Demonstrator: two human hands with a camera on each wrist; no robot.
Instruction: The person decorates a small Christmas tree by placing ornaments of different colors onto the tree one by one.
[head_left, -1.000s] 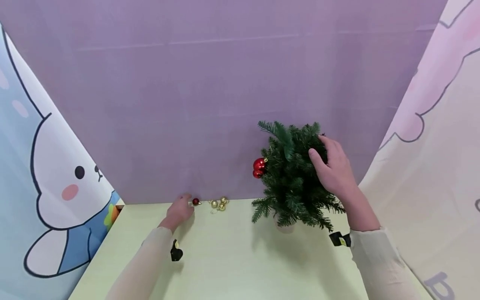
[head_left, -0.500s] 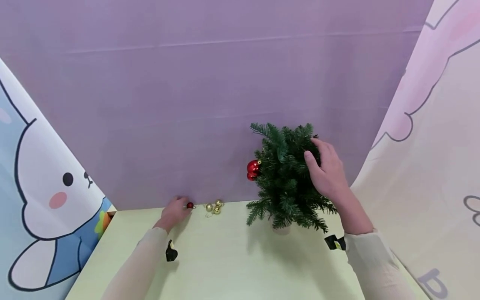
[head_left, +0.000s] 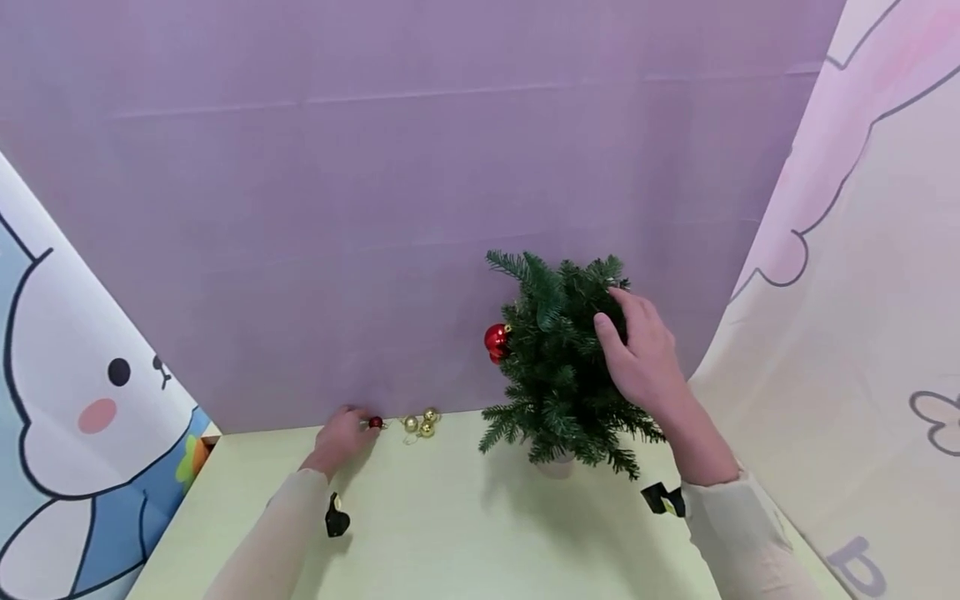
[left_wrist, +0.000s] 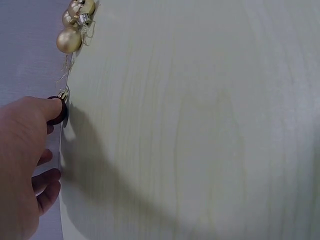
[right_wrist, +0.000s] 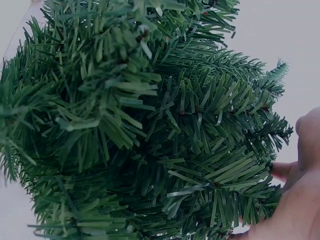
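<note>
Right of the tabletop's middle, nearer its far edge than its near one, the potted green tree [head_left: 558, 367] stands on a pale base [head_left: 557, 468] mostly hidden by branches. The right hand [head_left: 647, 357] lies against its right side, thumb and fingers apart, with some fingertips lost in the needles, so how firmly they press cannot be told. A heavy push from there would probably tip the tree leftward, since the base looks narrow beneath a broad crown; that could also shake loose the shiny red baubles [head_left: 496, 338] on its left side. The tree's long axis rises from the base, while a top branch points left.

Farther off, on the tabletop's [head_left: 420, 525] far edge toward its far left corner, the left hand [head_left: 341, 443] pinches the small dark red ball [left_wrist: 59, 114]. Being smooth and round, the ball may roll from a loose pinch, and might drop behind the edge if there is a gap; none can be made out. Its cap points right along the far edge, its axis roughly parallel to that edge. Gold wire lies between it and the gold balls [head_left: 422, 423] just beside, so a hook could snag. Beyond rises the purple backdrop [head_left: 375, 250].
</note>
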